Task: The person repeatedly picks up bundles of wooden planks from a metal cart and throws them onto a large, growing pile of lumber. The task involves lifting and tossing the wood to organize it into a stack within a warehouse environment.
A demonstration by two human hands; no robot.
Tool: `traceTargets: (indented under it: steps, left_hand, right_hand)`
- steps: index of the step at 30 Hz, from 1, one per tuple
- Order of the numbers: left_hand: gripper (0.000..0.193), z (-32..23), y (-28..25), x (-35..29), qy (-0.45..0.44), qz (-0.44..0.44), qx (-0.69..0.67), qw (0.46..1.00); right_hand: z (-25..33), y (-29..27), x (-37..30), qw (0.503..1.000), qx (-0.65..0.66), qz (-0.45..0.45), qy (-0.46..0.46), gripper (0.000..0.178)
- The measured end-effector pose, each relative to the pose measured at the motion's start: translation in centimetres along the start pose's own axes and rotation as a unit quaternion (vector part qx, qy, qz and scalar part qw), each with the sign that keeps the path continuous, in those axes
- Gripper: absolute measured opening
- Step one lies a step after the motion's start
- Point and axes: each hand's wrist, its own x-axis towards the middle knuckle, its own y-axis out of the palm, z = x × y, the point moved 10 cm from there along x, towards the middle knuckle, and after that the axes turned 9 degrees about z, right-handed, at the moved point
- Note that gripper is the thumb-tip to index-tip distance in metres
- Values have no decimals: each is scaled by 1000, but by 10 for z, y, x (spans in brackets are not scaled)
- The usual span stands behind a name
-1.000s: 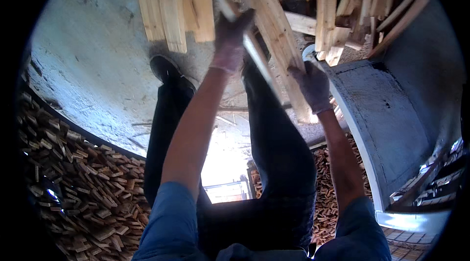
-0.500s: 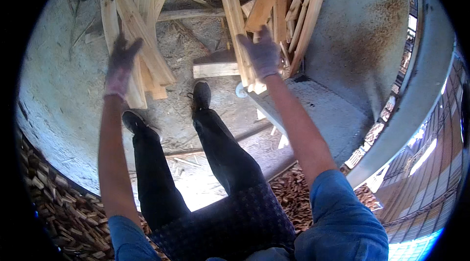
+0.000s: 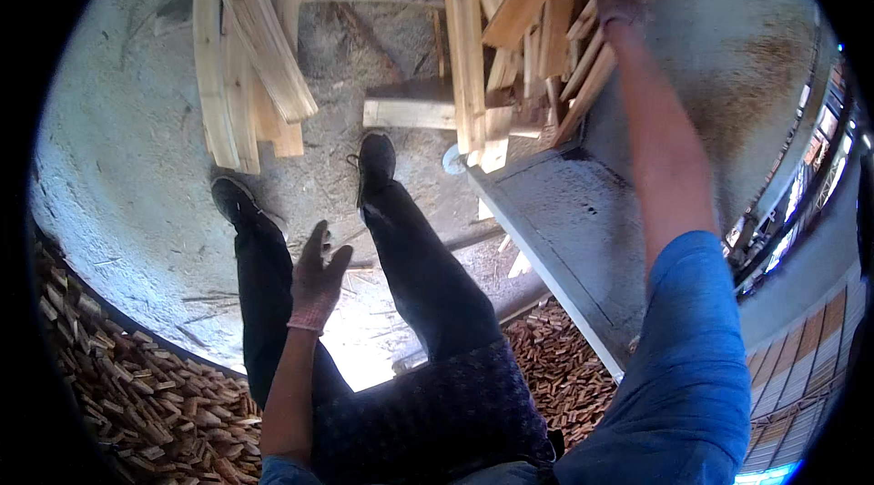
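My fingers wear worn knit cloth gloves; the wood slats look pale, rough-sawn and matt, the concrete floor dusty and coarse.

Open floor is left between the legs and the left plank stack; the right side is crowded by leaning planks and a concrete ledge.

This is a rough woodworking yard or timber workshop. Long pale sawn wooden planks lie heaped on a dusty grey concrete floor, more leaning slats crowd a grey concrete ledge, and small brown wood offcuts pile thickly along the floor's edge.
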Motion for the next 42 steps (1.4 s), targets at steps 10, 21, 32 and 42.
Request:
traceTargets:
  steps: [10, 21, 32, 42]
  left_hand:
    - [55, -30, 20, 23, -25, 23, -40, 999]
    - [118, -217, 28, 68, 198, 104, -104, 969]
    - [113, -233, -112, 31, 250, -137, 246, 926]
    - [103, -222, -164, 52, 286, -92, 85, 950]
  right_hand:
    - [-54, -27, 25, 996, -28, -42, -68, 72]
    - [187, -48, -259, 984, -17, 23, -177, 51]
    - [348, 2, -305, 821, 502, 247, -109, 57]
    - [417, -28, -282, 795, 418, 393, -198, 98]
